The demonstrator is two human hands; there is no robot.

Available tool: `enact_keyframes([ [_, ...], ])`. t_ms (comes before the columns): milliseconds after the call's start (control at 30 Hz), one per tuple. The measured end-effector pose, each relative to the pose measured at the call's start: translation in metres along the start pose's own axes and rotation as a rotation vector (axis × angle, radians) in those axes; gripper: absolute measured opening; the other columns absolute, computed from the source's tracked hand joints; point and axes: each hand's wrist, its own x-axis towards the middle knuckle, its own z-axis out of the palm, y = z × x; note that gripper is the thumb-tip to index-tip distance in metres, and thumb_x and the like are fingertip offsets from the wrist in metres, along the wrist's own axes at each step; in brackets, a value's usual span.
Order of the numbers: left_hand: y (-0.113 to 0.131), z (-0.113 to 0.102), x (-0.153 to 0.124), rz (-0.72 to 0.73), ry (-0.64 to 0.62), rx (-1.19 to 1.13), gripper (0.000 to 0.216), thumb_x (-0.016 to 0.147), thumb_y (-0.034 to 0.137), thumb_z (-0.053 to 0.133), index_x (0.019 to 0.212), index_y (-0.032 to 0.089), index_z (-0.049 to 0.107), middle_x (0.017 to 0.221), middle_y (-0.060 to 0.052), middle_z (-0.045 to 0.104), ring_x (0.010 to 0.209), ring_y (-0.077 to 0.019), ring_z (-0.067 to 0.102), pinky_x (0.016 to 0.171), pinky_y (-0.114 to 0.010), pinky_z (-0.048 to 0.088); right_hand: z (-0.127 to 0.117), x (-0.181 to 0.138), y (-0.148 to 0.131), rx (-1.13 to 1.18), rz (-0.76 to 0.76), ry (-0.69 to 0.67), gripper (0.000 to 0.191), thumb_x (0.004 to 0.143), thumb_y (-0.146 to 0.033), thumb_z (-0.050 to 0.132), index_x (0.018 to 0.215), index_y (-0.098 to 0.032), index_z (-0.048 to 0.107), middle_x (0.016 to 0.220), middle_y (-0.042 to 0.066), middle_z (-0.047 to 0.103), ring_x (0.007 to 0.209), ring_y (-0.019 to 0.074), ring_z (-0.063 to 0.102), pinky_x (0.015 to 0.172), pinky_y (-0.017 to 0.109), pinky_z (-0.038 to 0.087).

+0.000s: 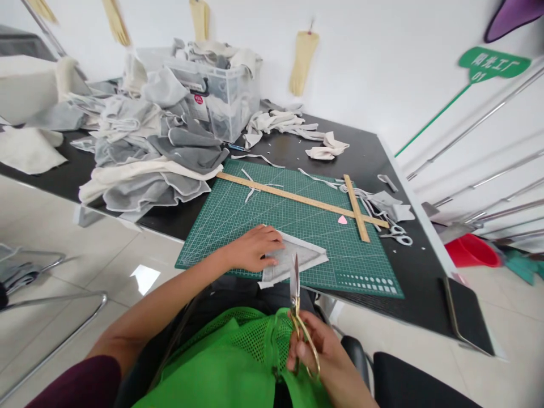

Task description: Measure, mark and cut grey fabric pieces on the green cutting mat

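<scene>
My left hand (257, 249) rests with its fingers spread on a grey piece of fabric (293, 258) that has pale edges and a pointed right end. The fabric lies at the near edge of a green cutting mat (225, 238), part of it hidden by the hand. In my right hand (317, 343) is a pair of scissors (294, 289) with gold handles, held in front of the green mesh vest. Their blades are together and point up and away, close to the fabric's near edge.
Two wooden rulers (289, 195) cross on the mat beside a pink piece of chalk (342, 220). White-handled scissors (397, 235) and fabric scraps (389, 204) lie right. Fabric heaps (144, 141) and a clear plastic bin (229, 102) stand back left. A phone (467, 314) sits at the right corner.
</scene>
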Motion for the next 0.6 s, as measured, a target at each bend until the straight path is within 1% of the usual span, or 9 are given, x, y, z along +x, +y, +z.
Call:
enact_keyframes([
  [67, 0.001, 0.001, -0.006, -0.032, -0.008, 0.024, 0.053, 0.086, 0.052, 0.067, 0.131, 0.025, 0.062, 0.135, -0.009, 0.06, 0.125, -0.0305, 0.051, 0.108, -0.048, 0.037, 0.007, 0.003, -0.003, 0.001, 0.025, -0.036, 0.062, 0.082, -0.059, 0.074, 0.124, -0.019, 0.055, 0.083, 0.003, 0.063, 0.076, 0.0193, 0.066, 0.061, 0.026, 0.04],
  [133, 0.002, 0.002, -0.013, -0.049, -0.027, 0.04, 0.067, 0.084, 0.059, 0.067, 0.141, 0.026, 0.055, 0.146, -0.01, 0.053, 0.133, -0.0336, 0.046, 0.113, -0.052, 0.033, 0.011, 0.005, -0.005, 0.019, 0.028, -0.056, 0.062, 0.081, -0.059, 0.075, 0.124, -0.02, 0.055, 0.084, 0.002, 0.062, 0.078, 0.0191, 0.065, 0.066, 0.028, 0.042],
  [233, 0.002, 0.003, -0.023, -0.032, -0.052, 0.054, 0.08, 0.083, 0.064, 0.065, 0.151, 0.026, 0.044, 0.157, -0.011, 0.043, 0.144, -0.0348, 0.037, 0.12, -0.054, 0.025, 0.012, 0.003, -0.001, 0.003, 0.047, -0.017, 0.063, 0.079, -0.061, 0.075, 0.124, -0.021, 0.057, 0.078, -0.001, 0.058, 0.069, 0.0161, 0.06, 0.063, 0.027, 0.041],
  [333, 0.004, 0.004, -0.032, -0.038, -0.04, 0.092, 0.083, 0.085, 0.062, 0.063, 0.154, 0.024, 0.038, 0.161, -0.011, 0.037, 0.151, -0.0326, 0.029, 0.123, -0.054, 0.019, 0.011, -0.005, 0.011, 0.022, 0.076, 0.1, 0.062, 0.082, -0.065, 0.071, 0.124, -0.021, 0.059, 0.07, -0.002, 0.057, 0.06, 0.0146, 0.053, 0.059, 0.028, 0.039],
  [433, 0.006, 0.005, -0.037, -0.052, -0.007, 0.129, 0.084, 0.087, 0.062, 0.062, 0.155, 0.022, 0.035, 0.161, -0.013, 0.036, 0.152, -0.0321, 0.026, 0.124, -0.054, 0.018, 0.012, -0.013, 0.024, 0.081, 0.069, 0.202, 0.065, 0.082, -0.066, 0.069, 0.126, -0.019, 0.058, 0.066, -0.001, 0.058, 0.055, 0.0143, 0.05, 0.054, 0.027, 0.035],
  [500, 0.008, 0.006, -0.039, -0.054, 0.004, 0.139, 0.084, 0.087, 0.062, 0.062, 0.155, 0.021, 0.036, 0.161, -0.013, 0.036, 0.152, -0.0323, 0.026, 0.124, -0.055, 0.019, 0.013, -0.015, 0.028, 0.089, 0.068, 0.221, 0.066, 0.082, -0.066, 0.07, 0.126, -0.018, 0.059, 0.064, -0.001, 0.058, 0.052, 0.0136, 0.049, 0.05, 0.027, 0.033],
  [600, 0.008, 0.007, -0.039, -0.056, -0.009, 0.154, 0.085, 0.088, 0.062, 0.06, 0.156, 0.02, 0.034, 0.161, -0.014, 0.035, 0.153, -0.0323, 0.025, 0.124, -0.054, 0.017, 0.016, -0.016, 0.024, 0.075, 0.063, 0.209, 0.064, 0.083, -0.065, 0.069, 0.123, -0.016, 0.059, 0.062, -0.002, 0.058, 0.049, 0.0123, 0.047, 0.049, 0.026, 0.032],
])
